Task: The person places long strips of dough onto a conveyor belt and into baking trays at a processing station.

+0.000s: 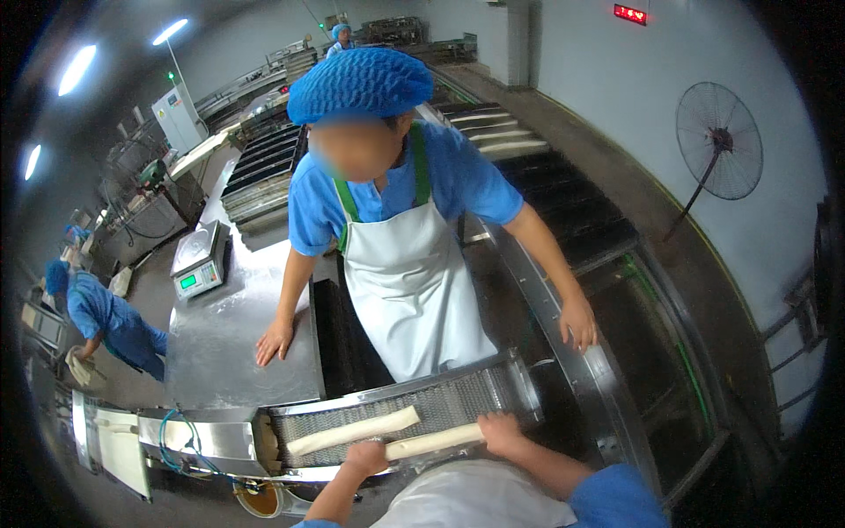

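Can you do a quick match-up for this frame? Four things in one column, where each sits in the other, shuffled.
Things:
1. front dough strip
2. back dough strip
3. scale
4. fan

Places:
A. on the right wall
B. on the steel table
C. held at both ends by left hand and right hand
D. lying loose on the mesh belt

Pairs: 1-C, 2-D, 3-B, 4-A

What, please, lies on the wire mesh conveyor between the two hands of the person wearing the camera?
In the head view, one long pale dough strip spans the left hand and right hand, both gripping it.
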`<action>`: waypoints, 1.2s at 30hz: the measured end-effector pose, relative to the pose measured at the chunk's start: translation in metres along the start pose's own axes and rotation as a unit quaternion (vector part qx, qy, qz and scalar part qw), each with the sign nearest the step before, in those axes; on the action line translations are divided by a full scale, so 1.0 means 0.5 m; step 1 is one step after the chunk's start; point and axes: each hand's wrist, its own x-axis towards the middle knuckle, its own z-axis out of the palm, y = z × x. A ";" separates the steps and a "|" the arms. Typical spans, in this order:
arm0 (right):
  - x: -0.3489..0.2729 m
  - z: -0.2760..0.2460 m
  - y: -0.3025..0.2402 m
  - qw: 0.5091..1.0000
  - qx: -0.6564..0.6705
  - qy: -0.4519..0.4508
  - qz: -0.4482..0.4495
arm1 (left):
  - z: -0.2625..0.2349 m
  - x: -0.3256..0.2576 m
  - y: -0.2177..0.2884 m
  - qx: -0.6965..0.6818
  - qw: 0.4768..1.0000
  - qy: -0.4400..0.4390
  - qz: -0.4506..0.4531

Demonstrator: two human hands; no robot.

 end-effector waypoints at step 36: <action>0.080 -0.107 0.025 0.982 -0.144 -0.049 -0.110 | -0.006 -0.013 -0.002 0.031 0.976 0.181 0.119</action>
